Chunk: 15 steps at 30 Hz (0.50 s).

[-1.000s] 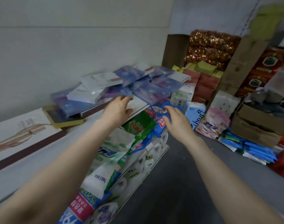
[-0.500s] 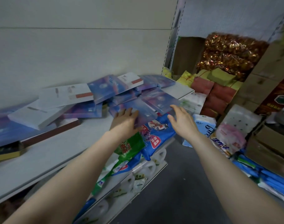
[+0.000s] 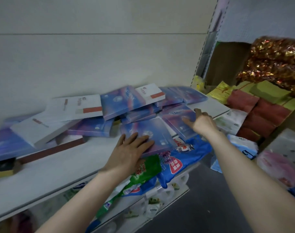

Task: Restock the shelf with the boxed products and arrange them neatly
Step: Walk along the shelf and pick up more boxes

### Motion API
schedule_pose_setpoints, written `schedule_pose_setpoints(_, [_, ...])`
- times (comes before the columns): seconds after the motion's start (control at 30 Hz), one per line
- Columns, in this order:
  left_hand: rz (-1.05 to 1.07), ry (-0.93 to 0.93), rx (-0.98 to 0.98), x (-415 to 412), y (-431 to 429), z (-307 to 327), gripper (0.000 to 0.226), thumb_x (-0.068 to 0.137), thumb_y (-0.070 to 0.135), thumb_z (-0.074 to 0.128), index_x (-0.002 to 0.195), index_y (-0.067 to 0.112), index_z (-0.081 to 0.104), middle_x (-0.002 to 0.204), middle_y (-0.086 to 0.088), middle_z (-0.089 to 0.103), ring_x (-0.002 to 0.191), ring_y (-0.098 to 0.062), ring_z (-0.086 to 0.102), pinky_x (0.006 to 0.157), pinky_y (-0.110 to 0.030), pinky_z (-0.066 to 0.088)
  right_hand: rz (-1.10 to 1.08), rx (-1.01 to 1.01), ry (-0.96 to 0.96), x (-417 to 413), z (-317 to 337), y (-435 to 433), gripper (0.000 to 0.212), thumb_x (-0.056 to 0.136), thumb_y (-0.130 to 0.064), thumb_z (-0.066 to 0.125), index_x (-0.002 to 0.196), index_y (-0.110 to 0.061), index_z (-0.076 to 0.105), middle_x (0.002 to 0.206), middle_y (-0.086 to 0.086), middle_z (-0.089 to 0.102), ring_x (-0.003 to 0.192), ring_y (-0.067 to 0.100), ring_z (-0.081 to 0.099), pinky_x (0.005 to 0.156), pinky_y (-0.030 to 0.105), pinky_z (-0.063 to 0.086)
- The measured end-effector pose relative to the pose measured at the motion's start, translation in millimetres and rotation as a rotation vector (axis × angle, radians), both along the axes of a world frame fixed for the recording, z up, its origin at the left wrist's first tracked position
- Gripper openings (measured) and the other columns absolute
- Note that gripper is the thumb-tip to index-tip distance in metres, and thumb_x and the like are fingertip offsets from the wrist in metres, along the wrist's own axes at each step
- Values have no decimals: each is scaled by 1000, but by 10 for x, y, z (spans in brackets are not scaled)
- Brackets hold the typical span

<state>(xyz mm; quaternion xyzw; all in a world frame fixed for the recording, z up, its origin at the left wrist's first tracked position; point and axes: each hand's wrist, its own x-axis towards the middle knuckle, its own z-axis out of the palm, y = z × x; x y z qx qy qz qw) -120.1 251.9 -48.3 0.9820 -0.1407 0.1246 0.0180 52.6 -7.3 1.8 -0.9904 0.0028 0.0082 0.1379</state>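
1. The lower shelf (image 3: 162, 190), nearest the camera, holds soft bags that bulge past its edge: a green bag (image 3: 146, 172) beside a blue bag (image 3: 185, 158).
2. The left hand (image 3: 131, 153) lies flat on a blue box (image 3: 160, 133) at the front edge of the upper shelf (image 3: 59, 167). Its grip is open, fingers straight and pressing the lid.
3. The right hand (image 3: 202, 122) reaches over a second blue box (image 3: 178, 116) just beside the first. Its grip is open too, fingers spread; whether they touch the box is hard to tell.
4. Behind the hands the boxed products sit in a loose heap on the upper shelf. More blue boxes overlap at angles, with white boxes (image 3: 76, 108) tilted across them, and a dark red-edged box (image 3: 51, 151) lies flat at the left.
5. The pale back panel (image 3: 93, 64) closes off the shelf.
6. Far right, on the floor (image 3: 210, 199), red packs (image 3: 261, 115) and yellow-green packs (image 3: 269, 92) are stacked. Behind them stands an open cardboard carton (image 3: 227, 64), with gold foil packs (image 3: 274, 59) beside it.
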Motion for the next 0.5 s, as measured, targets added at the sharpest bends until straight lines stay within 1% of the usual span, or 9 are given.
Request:
schedule_pose_setpoints(0.07, [51, -42, 15, -19, -74, -28, 68, 82, 40, 69, 143, 36, 39, 148, 6, 44, 135, -31, 43, 107, -55, 34, 31, -59, 128, 163, -3, 21, 115, 59, -92, 50, 150, -27, 22, 142, 17, 45, 123, 41, 50, 95, 52, 48])
schedule_pose_setpoints(0.13, [133, -83, 34, -53, -149, -76, 71, 75, 38, 76, 138, 35, 45, 142, 5, 52, 128, -32, 51, 100, -56, 42, 77, -61, 183, 298, -20, 25, 134, 41, -98, 48, 152, -28, 17, 147, 15, 43, 126, 39, 49, 98, 51, 47])
schedule_pose_setpoints(0.17, [186, -88, 21, -79, -192, -94, 73, 72, 39, 78, 137, 36, 46, 141, 5, 53, 127, -32, 52, 97, -57, 44, 96, -60, 189, 354, -41, 19, 138, 38, -98, 48, 153, -27, 15, 149, 15, 43, 128, 39, 48, 100, 51, 46])
schedule_pose_setpoints(0.23, [299, -88, -17, -154, -306, -123, 71, 72, 48, 74, 137, 39, 45, 142, 1, 52, 129, -37, 48, 97, -58, 45, 127, -74, 181, 415, -77, -28, 134, 47, -95, 53, 154, -25, 14, 150, 16, 40, 131, 39, 44, 101, 50, 44])
schedule_pose_setpoints(0.3, [415, -131, -91, -229, -454, -139, 59, 79, 57, 57, 135, 39, 49, 142, -7, 51, 130, -42, 44, 97, -57, 46, 138, -82, 165, 456, -97, -96, 128, 56, -90, 59, 154, -22, 13, 150, 19, 38, 132, 40, 41, 101, 49, 43])
schedule_pose_setpoints(0.37, [564, -171, -225, -264, -598, -131, 52, 84, 57, 44, 131, 36, 55, 142, -11, 48, 131, -41, 40, 101, -52, 44, 154, -65, 162, 494, -104, -160, 125, 61, -87, 61, 153, -17, 14, 148, 22, 38, 132, 41, 40, 100, 48, 41])
schedule_pose_setpoints(0.43, [755, -222, -336, -310, -779, -115, 47, 86, 56, 48, 126, 33, 59, 141, -11, 45, 128, -38, 38, 102, -48, 42, 188, -54, 159, 467, -136, -212, 120, 67, -84, 59, 151, -10, 16, 145, 24, 39, 130, 40, 39, 96, 45, 41])
schedule_pose_setpoints(0.5, [903, -238, -426, -303, -889, -70, 47, 85, 55, 57, 126, 32, 57, 141, -11, 41, 122, -36, 37, 99, -45, 41, 161, 41, 158, 415, -177, -206, 115, 70, -79, 61, 149, -6, 20, 142, 24, 41, 129, 40, 41, 92, 42, 43])
